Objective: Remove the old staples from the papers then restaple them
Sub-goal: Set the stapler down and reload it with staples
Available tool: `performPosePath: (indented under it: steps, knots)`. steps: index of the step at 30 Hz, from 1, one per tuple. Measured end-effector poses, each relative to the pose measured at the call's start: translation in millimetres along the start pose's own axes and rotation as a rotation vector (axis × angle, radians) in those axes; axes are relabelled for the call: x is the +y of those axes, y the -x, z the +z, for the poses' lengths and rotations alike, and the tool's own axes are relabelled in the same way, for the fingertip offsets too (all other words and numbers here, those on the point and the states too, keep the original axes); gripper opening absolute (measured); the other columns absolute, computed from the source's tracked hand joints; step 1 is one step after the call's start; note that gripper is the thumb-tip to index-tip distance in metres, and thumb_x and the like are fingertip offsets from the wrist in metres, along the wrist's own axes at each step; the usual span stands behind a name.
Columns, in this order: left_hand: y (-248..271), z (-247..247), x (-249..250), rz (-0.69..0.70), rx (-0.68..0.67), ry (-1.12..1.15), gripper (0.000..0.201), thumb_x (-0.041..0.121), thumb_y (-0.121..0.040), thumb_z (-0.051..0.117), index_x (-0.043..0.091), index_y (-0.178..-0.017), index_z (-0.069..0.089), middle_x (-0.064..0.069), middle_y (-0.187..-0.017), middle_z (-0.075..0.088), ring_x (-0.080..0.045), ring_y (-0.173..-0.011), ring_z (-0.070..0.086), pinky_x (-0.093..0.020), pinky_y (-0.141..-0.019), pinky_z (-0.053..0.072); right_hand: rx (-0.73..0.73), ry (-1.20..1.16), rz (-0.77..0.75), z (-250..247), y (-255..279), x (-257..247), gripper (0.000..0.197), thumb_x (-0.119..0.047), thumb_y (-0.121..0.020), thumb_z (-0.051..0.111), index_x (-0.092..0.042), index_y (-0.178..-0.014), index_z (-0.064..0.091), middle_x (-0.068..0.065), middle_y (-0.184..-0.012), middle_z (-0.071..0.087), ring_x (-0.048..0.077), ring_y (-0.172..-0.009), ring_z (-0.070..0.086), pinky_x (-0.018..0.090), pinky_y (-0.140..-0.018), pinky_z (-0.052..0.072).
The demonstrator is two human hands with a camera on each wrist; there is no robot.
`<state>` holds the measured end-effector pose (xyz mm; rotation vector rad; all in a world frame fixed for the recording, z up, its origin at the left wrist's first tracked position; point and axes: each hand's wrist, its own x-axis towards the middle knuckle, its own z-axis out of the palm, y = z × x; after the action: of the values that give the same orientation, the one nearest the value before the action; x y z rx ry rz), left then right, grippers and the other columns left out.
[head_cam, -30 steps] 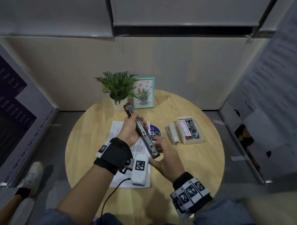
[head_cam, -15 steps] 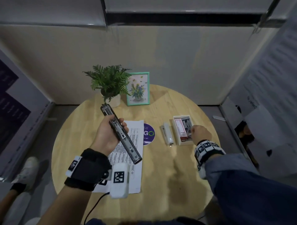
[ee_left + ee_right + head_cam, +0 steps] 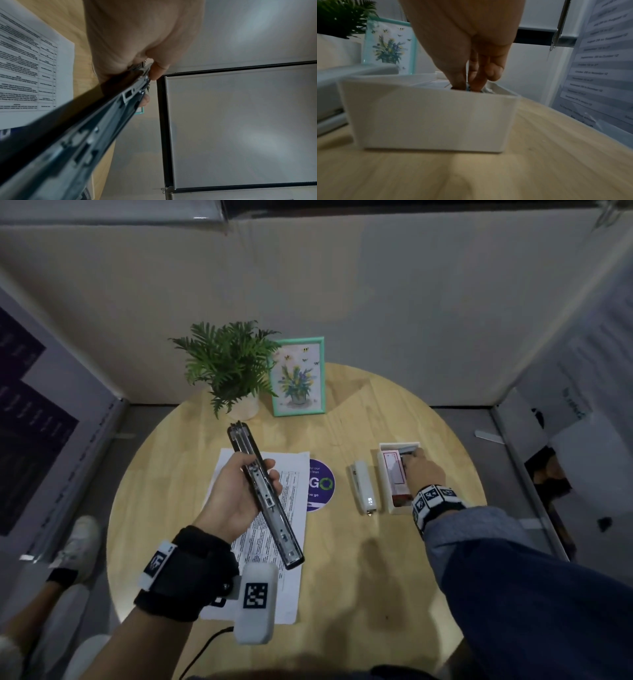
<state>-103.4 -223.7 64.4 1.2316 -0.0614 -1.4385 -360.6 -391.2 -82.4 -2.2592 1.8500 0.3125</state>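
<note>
1. Left side first: the left hand (image 3: pixel 236 494) is gripping the black stapler (image 3: pixel 265 498), flipped open, fingers and thumb curled around its middle. It's holding it up over the printed papers (image 3: pixel 291 474), which are lying flat on the round wooden table (image 3: pixel 359 577).

2. Which way it's pointing: the stapler's long axis is running diagonally, far end aimed up-left toward the potted plant (image 3: pixel 229 364), near end angling down-right toward the person. The open metal channel is facing up, and I can't make out any staples in it.

3. What's changed: a second ago both hands were working on the stapler together. Now the right hand (image 3: pixel 423 474) is off it and reaching across into the white box (image 3: pixel 385 474), past the small white stapler (image 3: pixel 364 487).

4. In the right wrist view the fingertips (image 3: pixel 477 82) are dipping inside the box, looking pinched on something small and greyish, but it's blurry so I can't tell what.

5. My read: they're reloading, so restapling isn't happening yet.
</note>
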Motion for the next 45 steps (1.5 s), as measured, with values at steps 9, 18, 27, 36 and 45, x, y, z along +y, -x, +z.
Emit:
performPosePath:
  steps: [9,18,27,36,45]
  knots:
    - [-5,9,-3,-0.023,0.004,-0.012,0.028,0.024,-0.091,0.036,0.004,-0.078,0.051,-0.006,-0.064,0.048,-0.016,-0.057,0.045,-0.02,-0.048,0.048,0.015,0.051,-0.081,-7,0,7,0.027,-0.013,-0.094,0.045,-0.004,-0.117,0.055,0.013,-0.126,0.049,0.031,-0.093,0.063,0.035,-0.075,0.049]
    - [5,3,1,0.046,-0.044,-0.094,0.028,0.015,-0.094,0.036,0.001,-0.113,0.051,-0.015,-0.092,0.059,-0.016,-0.055,0.062,-0.022,-0.048,0.051,0.277,-0.581,0.021,-26,22,1,0.008,-0.006,-0.083,0.059,-0.002,-0.079,0.066,0.02,-0.086,0.069,0.035,-0.079,0.062,0.033,-0.07,0.046]
    - [31,13,-8,0.123,-0.232,-0.395,0.027,0.004,-0.095,0.041,0.008,-0.119,0.051,-0.006,-0.103,0.065,-0.02,-0.079,0.066,-0.024,-0.052,0.051,0.086,-1.286,-0.542,-130,134,-106,0.005,-0.008,-0.084,0.066,-0.012,-0.083,0.067,0.006,-0.097,0.07,0.011,-0.083,0.061,0.028,-0.07,0.055]
    - [53,11,-13,0.161,-0.42,-0.456,0.049,-0.001,-0.093,0.04,0.026,-0.133,0.043,-0.01,-0.111,0.061,-0.029,-0.091,0.061,-0.027,-0.054,0.052,0.132,-1.113,-0.63,-133,161,-113,0.006,-0.01,-0.086,0.063,-0.014,-0.083,0.062,-0.002,-0.124,0.049,-0.008,-0.116,0.043,0.016,-0.103,0.033]
    - [52,11,-20,0.185,-0.428,-0.438,0.04,0.013,-0.097,0.038,0.027,-0.134,0.042,-0.01,-0.11,0.061,-0.033,-0.094,0.053,-0.028,-0.057,0.049,0.2,-1.076,-0.601,-129,164,-114,0.002,-0.01,-0.085,0.065,-0.008,-0.083,0.064,-0.003,-0.119,0.048,-0.011,-0.111,0.043,0.045,-0.105,0.041]
